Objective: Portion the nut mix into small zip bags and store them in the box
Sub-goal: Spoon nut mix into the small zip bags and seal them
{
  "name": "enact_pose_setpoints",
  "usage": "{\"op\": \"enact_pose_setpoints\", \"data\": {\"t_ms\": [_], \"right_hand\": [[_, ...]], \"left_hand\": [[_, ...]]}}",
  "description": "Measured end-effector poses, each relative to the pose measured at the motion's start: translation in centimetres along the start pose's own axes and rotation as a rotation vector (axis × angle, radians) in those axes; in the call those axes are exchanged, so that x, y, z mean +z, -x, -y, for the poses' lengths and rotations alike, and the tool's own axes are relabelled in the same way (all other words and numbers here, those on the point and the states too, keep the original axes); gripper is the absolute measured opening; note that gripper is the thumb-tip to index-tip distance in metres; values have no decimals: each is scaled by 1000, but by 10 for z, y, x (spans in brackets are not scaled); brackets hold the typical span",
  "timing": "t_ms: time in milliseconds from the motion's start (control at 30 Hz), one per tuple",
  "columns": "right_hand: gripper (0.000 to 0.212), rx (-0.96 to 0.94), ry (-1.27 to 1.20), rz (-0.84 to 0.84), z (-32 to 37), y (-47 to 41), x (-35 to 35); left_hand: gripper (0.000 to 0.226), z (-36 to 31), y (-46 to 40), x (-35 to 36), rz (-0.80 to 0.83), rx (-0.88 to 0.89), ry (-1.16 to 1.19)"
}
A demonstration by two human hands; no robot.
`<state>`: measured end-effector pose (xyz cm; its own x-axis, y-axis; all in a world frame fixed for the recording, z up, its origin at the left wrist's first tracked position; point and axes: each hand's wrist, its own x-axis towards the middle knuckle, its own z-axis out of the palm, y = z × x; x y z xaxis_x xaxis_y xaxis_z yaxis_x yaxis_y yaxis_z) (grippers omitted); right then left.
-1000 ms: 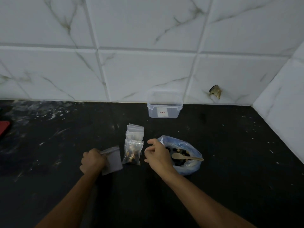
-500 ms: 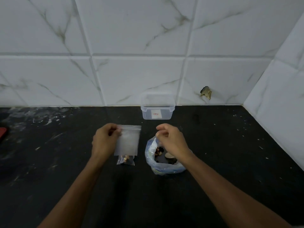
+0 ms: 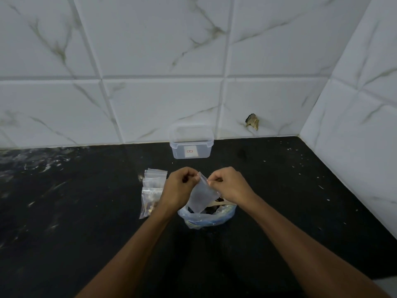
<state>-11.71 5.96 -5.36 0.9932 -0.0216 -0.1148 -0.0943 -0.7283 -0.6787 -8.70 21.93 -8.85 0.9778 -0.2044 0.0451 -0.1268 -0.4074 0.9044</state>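
An empty small zip bag [image 3: 202, 195] hangs above the big blue plastic bag of nut mix [image 3: 206, 217]. My left hand [image 3: 178, 188] pinches its top edge on one side and my right hand [image 3: 231, 183] pinches the other side. A wooden spoon [image 3: 217, 203] lies in the nut mix, partly hidden by the zip bag. To the left, a zip bag holding nuts [image 3: 149, 201] lies on the counter below a stack of empty zip bags [image 3: 154, 176]. The clear plastic box [image 3: 191, 143] stands open against the wall.
The black counter [image 3: 75, 211] runs left and toward me, with white smears at the far left. Tiled walls close the back and the right side. A broken hole [image 3: 252, 121] shows in the back tile, to the right of the box.
My left hand carried the empty zip bag rightward over the nut mix bag. My right hand left the nut mix bag's rim and took hold of the zip bag's top.
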Motion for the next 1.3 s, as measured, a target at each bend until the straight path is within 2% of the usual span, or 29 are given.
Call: {"op": "enact_pose_setpoints", "data": {"t_ms": [133, 267, 333, 400, 533, 633, 767, 900, 967, 1100, 1233, 1300], "right_hand": [[12, 64, -46, -80, -4, 2, 4], [8, 95, -111, -57, -3, -1, 5], [9, 109, -120, -45, -3, -2, 5], [10, 98, -75, -66, -4, -1, 5], [4, 55, 230, -159, -4, 1, 4], [5, 3, 334, -179, -2, 3, 8], [10, 36, 221, -148, 5, 3, 0], [10, 74, 136, -138, 9, -1, -10], [8, 63, 129, -121, 12, -2, -11], [6, 32, 103, -63, 15, -5, -10], [20, 36, -34, -119, 1, -9, -10], [17, 35, 109, -142, -20, -13, -4]], "left_hand": [[11, 1, 10, 18, -212, -36, -48], [23, -2, 15, 30, -25, -91, 17], [24, -3, 15, 29, -9, -106, 32], [23, -3, 13, 25, -25, -106, -52], [17, -7, 10, 13, -52, -75, -335], [18, -14, 8, 10, -38, -62, -465], [12, -16, 6, 6, 50, -12, -224], [91, -8, 7, 3, 373, 66, -128], [106, -5, 7, 7, 374, 105, -146], [84, 0, 4, 11, 208, 176, -133], [60, 5, 7, -1, 85, 179, -40], [56, 12, 8, -8, 42, 143, 5]]}}
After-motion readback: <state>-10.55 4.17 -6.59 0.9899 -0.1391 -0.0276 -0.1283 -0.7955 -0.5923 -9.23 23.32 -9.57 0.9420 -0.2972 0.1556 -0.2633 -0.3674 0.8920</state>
